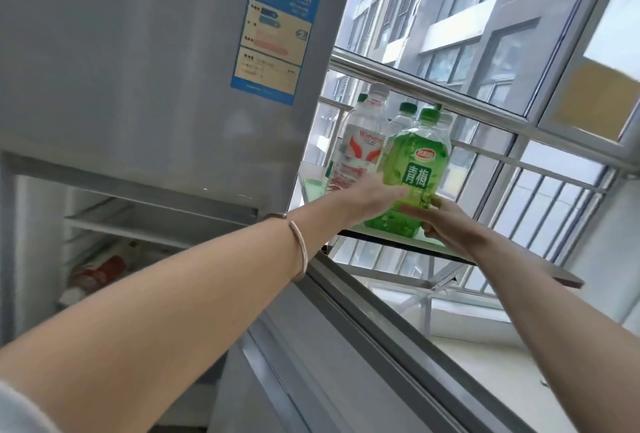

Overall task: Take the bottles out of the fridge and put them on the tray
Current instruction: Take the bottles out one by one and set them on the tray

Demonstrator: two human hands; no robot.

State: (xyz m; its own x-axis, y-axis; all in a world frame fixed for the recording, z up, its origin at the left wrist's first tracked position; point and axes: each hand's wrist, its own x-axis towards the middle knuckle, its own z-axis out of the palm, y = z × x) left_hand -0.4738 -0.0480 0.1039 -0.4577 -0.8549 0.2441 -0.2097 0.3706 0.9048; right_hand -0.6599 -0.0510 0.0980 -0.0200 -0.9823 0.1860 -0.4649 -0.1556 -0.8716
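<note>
A green drink bottle (414,169) with a green cap stands upright on the pale green tray (313,181), which rests on a shelf to the right of the fridge. My left hand (372,197) and my right hand (446,221) both grip the bottle's lower half from either side. A clear water bottle (360,141) with a red and white label stands just left of it, and two more green-capped bottles (403,117) stand behind. The silver fridge (145,62) fills the left; its lower compartment (138,224) is open.
Inside the open compartment lie a wire shelf and a red packet (104,271). The open fridge door (346,346) runs diagonally below my arms. Metal window rails (485,100) and glass stand right behind the tray. A white sill (485,363) lies below the shelf.
</note>
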